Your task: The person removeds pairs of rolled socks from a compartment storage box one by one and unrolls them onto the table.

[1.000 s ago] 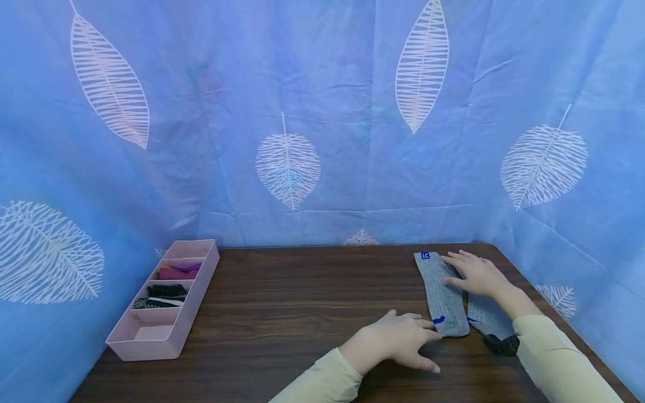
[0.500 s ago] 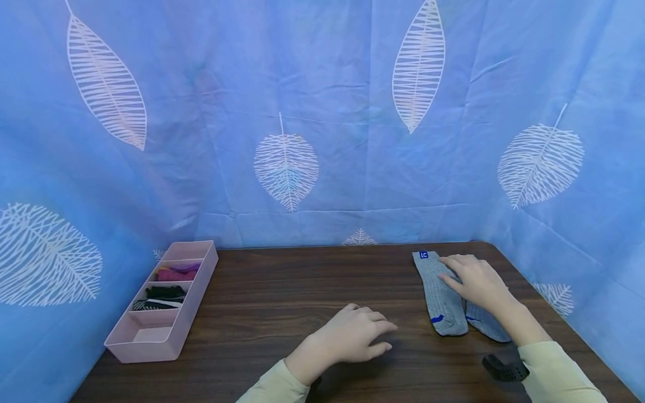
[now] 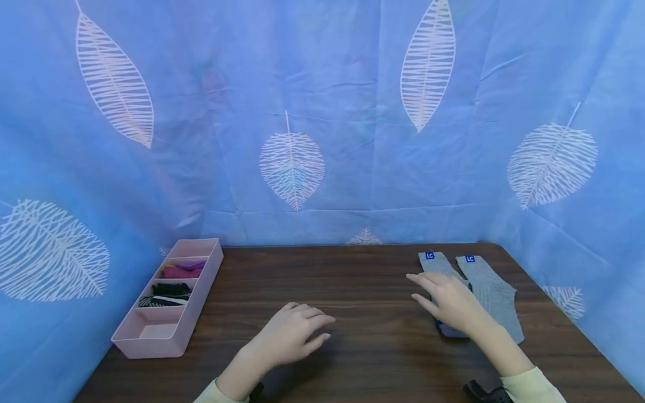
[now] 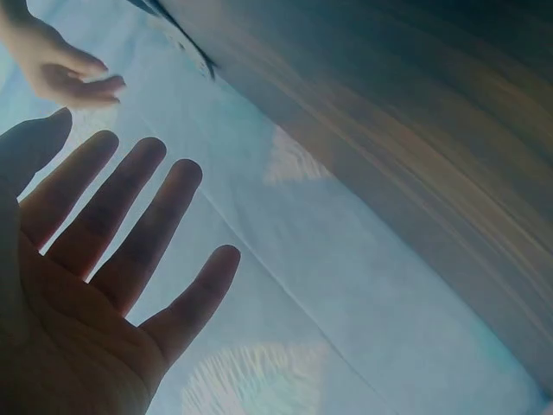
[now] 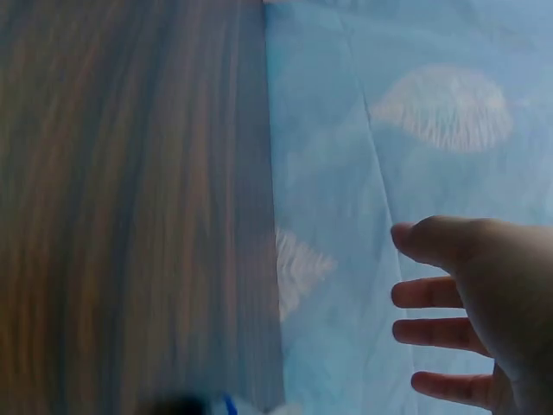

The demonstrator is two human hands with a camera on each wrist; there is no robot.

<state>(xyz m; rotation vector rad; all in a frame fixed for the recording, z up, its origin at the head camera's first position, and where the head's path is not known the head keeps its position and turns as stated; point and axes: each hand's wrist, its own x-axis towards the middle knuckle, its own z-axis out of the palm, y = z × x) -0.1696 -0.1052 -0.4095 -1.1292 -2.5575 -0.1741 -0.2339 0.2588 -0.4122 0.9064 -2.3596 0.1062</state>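
Note:
Two grey ribbed socks, each with a blue label at the cuff, lie flat side by side at the right of the table in the head view. My right hand point(image 3: 450, 302) hovers over the left sock point(image 3: 437, 262), hiding its middle, and holds nothing; the right sock point(image 3: 496, 296) shows beside the wrist. Fingers spread and bare, my left hand point(image 3: 289, 336) is above the middle front of the table. In the left wrist view the left palm point(image 4: 78, 337) carries nothing. The right wrist view shows the right thumb point(image 5: 441, 242) and fingers extended, apart from anything.
A pink divided box point(image 3: 199, 313) stands at the table's left. Its compartments hold a pink and purple bundle point(image 3: 183, 271) and dark rolled fabric point(image 3: 168, 294); the front one is bare. A blue leaf-print cloth point(image 3: 327, 112) hangs behind the brown table point(image 3: 312, 274).
My left hand has drawn back leftward from the left sock's toe. The right hand has moved left and nearer, off the right sock, uncovering its cuff and label.

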